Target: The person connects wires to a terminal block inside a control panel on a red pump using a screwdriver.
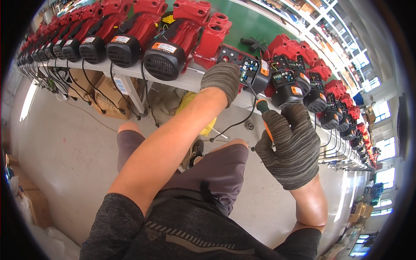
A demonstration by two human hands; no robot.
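My right hand (291,145), in a grey striped knit glove, is closed round a screwdriver (265,123) with an orange and green handle. Its thin shaft points up and left into the open wiring box (242,65) of a red pump (212,41) with a black motor end. Bare terminals and small parts show inside that box. Also gloved, my left hand (221,80) rests against the near side of the same pump, left of the wiring box. Its fingers are turned away and hidden, so its grip is unclear. A black power cord (242,121) hangs below the pump.
More red pumps (173,47) with black motor covers line the bench at left. At right stand several pumps (288,89) with open boxes. Their cords dangle over the bench edge. Cardboard boxes (104,93) and a yellow bag (186,106) lie below. Shelving (320,21) stands behind.
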